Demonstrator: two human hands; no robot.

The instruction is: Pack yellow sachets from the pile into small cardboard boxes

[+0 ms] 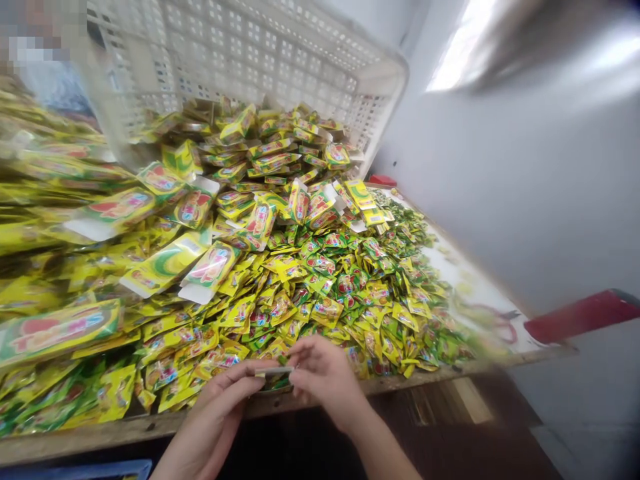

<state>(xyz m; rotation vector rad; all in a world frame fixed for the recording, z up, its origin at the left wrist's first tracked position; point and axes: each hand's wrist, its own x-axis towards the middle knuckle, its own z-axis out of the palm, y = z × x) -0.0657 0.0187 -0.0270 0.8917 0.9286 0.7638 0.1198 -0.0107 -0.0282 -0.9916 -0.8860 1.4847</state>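
Note:
Both my hands meet at the table's front edge, pinching a small flat packet [274, 372] seen edge-on between them. My left hand [220, 407] grips its left end with thumb and fingers. On its right end my right hand [325, 377] is closed. Just beyond them lies a big heap of small yellow-green sachets [350, 293]. Flattened yellow cartons [210, 267] with red and green print are piled behind and to the left.
A white lattice plastic crate [280, 53] stands tilted at the back of the wooden table [480, 363]. A red object [580, 315] sticks out at the right, by a grey wall. A person sits at the far left behind the pile.

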